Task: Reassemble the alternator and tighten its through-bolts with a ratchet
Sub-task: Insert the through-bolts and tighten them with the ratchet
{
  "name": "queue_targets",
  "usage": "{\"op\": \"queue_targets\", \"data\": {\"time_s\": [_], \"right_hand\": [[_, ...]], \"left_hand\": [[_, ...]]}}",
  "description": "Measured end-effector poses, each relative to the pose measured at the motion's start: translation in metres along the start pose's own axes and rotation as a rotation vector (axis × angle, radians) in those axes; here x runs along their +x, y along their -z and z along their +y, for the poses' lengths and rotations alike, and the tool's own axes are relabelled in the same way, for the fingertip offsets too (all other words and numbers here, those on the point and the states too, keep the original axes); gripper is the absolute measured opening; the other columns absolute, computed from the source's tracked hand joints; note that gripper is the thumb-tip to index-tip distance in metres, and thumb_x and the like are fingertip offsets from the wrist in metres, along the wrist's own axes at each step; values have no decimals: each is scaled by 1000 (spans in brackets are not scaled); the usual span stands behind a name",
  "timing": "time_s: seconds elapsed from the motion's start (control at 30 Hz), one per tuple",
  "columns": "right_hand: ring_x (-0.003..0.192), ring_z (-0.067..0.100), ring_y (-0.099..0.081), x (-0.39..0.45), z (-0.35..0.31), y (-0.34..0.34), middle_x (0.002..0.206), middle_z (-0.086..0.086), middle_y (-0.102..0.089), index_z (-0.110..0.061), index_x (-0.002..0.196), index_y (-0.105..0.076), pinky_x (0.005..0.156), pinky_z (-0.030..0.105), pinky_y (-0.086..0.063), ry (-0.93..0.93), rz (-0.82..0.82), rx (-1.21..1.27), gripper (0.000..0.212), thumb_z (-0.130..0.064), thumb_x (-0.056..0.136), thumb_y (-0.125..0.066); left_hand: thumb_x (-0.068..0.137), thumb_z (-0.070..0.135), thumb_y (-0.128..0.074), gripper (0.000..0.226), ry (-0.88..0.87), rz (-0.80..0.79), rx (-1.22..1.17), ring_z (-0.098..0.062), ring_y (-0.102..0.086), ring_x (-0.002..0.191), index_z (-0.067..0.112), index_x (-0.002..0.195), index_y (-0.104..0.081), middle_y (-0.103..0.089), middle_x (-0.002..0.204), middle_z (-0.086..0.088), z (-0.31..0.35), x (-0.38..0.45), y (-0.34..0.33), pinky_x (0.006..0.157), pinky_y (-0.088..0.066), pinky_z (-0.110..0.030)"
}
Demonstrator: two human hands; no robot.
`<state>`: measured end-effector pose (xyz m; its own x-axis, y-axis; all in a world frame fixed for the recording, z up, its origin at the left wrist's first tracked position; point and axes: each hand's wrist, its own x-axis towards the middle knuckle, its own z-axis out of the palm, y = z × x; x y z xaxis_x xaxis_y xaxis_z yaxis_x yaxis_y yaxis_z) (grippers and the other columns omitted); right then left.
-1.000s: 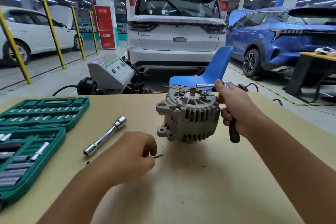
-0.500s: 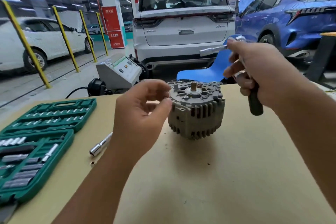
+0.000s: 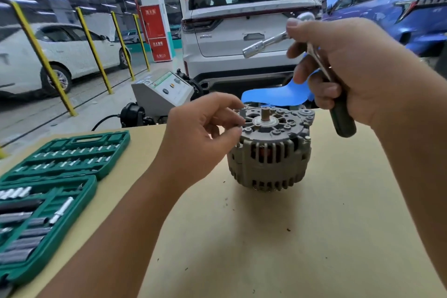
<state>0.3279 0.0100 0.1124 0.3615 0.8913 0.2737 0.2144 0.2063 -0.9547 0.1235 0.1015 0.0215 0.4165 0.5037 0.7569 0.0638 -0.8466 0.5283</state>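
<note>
The alternator stands on the tabletop. The left hand hides its left rim, fingertips pinched together there; any bolt between them is too small to tell. The right hand grips the ratchet, covering its middle.

Near side: bare table is left open in front of the alternator
Left: blocked by the open green socket case
Above the alternator: crowded by the left hand and the ratchet
Right: bare tabletop is left open
</note>
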Motion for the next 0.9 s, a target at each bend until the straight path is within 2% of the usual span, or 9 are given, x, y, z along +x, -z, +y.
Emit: {"op": "queue_targets", "data": {"time_s": [0.1, 0.2, 0.33, 0.43, 0.5, 0.6, 0.67, 0.77, 0.9], "right_hand": [[32, 12, -31, 3, 2, 0, 62, 7, -65, -16, 88, -66, 39, 22, -31, 36, 9, -47, 36, -51, 91, -69], [33, 13, -31, 4, 4, 0, 61, 8, -65, -12, 90, -69, 38, 22, -31, 91, -24, -118, 35, -47, 90, -73], [36, 12, -36, 0, 6, -4, 58, 4, -65, -20, 92, -75, 36, 22, -31, 171, -146, -300, 31, -48, 82, -78], [40, 4, -49, -3, 8, -7, 56, -2, -66, -26, 91, -76, 37, 15, -36, 206, -232, -462, 32, -51, 72, -78], [44, 5, -52, -2, 10, -9, 56, -3, -66, -29, 92, -77, 40, 16, -39, 230, -250, -547, 28, -51, 74, -80], [42, 6, -46, -1, 11, -9, 51, -6, -59, -32, 96, -78, 40, 18, -38, 256, -262, -629, 29, -53, 75, -79], [41, 4, -42, -1, 10, -10, 48, -8, -54, -33, 97, -79, 42, 22, -37, 271, -276, -653, 28, -53, 77, -78], [42, 6, -39, 0, 10, -10, 47, -7, -51, -31, 97, -80, 47, 30, -35, 283, -294, -678, 27, -52, 79, -77], [42, 6, -37, -1, 9, -10, 48, -7, -49, -32, 100, -80, 45, 26, -33, 316, -314, -691, 27, -50, 80, -77]], "left_hand": [[81, 3, -81, 29, -54, -43, 56, -10, -76, 89, 23, 102, -74, -78, 89, 14, -7, -5, -1, 64, -54, -26], [81, 6, -79, 25, -40, -76, 44, -11, -76, 91, 22, 100, -75, -79, 89, 13, -15, -14, 2, 68, -52, -35], [84, 8, -76, 16, 33, -26, -45, -17, -76, 88, 18, 97, -75, -79, 87, 8, -15, -16, 1, 71, -56, -41], [88, 4, -71, 17, 204, 116, -230, -13, -73, 77, 18, 95, -78, -77, 80, 4, -15, -11, -3, 65, -54, -22], [91, -3, -68, 26, 235, 59, -218, -8, -70, 74, 19, 95, -80, -77, 80, 6, -16, -9, -4, 65, -52, -15], [90, 1, -68, 27, 238, -56, -229, -7, -68, 73, 24, 98, -81, -78, 84, 6, -16, -12, -7, 64, -52, -16], [86, 7, -72, 24, 231, -63, -259, -6, -69, 72, 26, 98, -81, -78, 84, 6, -16, -13, -7, 64, -52, -16], [83, 3, -79, 24, 230, -66, -312, -7, -71, 71, 21, 99, -80, -78, 82, 3, -18, -12, -3, 66, -54, -16], [82, -2, -81, 26, 230, -76, -292, -8, -71, 72, 20, 96, -79, -77, 81, 1, -22, -12, -3, 67, -55, -17]]}}
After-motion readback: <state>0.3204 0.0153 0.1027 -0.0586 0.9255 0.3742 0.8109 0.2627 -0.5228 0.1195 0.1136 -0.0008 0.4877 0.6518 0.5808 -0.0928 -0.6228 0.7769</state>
